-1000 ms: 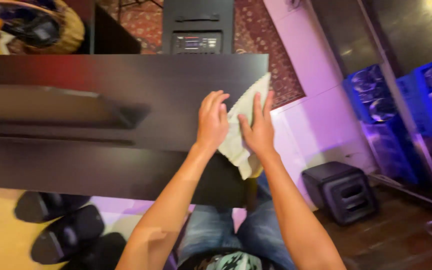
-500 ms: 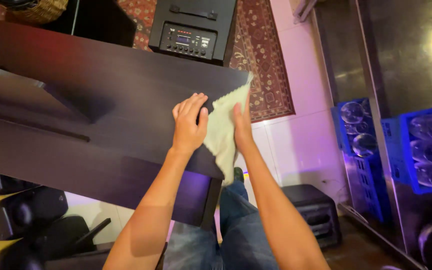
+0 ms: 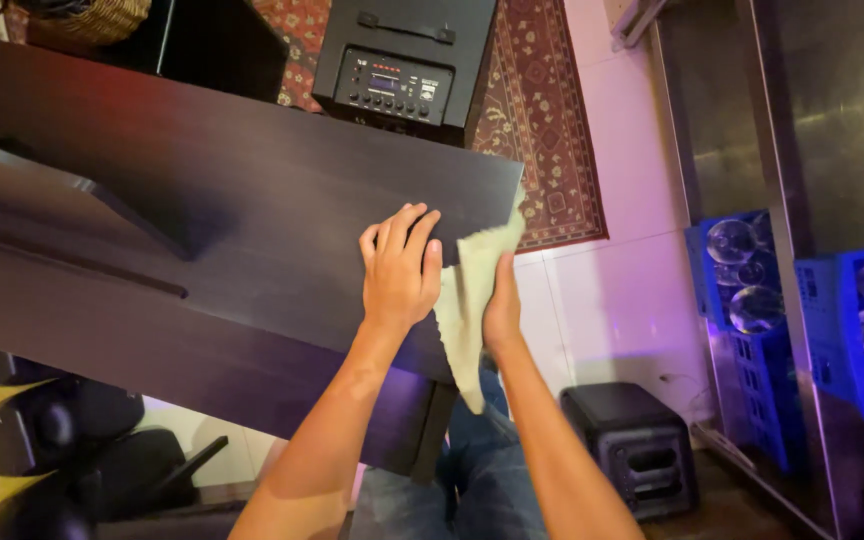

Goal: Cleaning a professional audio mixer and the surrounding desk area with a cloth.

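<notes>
**Hands flank a pale cloth at the tabletop's right end**

Left hand (image 3: 399, 270) lies flat on the dark wooden tabletop (image 3: 252, 190), fingers together and pointing away from us, palm down; it grips nothing, and its little-finger edge touches the near side of the pale green cloth (image 3: 464, 300). Our right hand (image 3: 501, 305) stands on edge just right of the cloth, fingers straight and close together, pressed against the fabric; we cannot tell whether the thumb pinches it from behind.

The cloth lies between our two hands, so neither is clearly nearer. Its long axis runs from the tabletop's far right corner down toward us. The upper part rests on the wood, the lower tip hangs off the edge over our jeans (image 3: 472, 470). From the left hand the cloth lies to the right; from the right hand, to the left.

Beyond the tabletop a black speaker (image 3: 402, 60) with a control panel stands on a patterned rug (image 3: 552, 130). A smaller black box (image 3: 632, 445) sits on the floor to our right, blue glass crates (image 3: 752, 290) farther right, dark chairs (image 3: 52, 440) lower left.
</notes>
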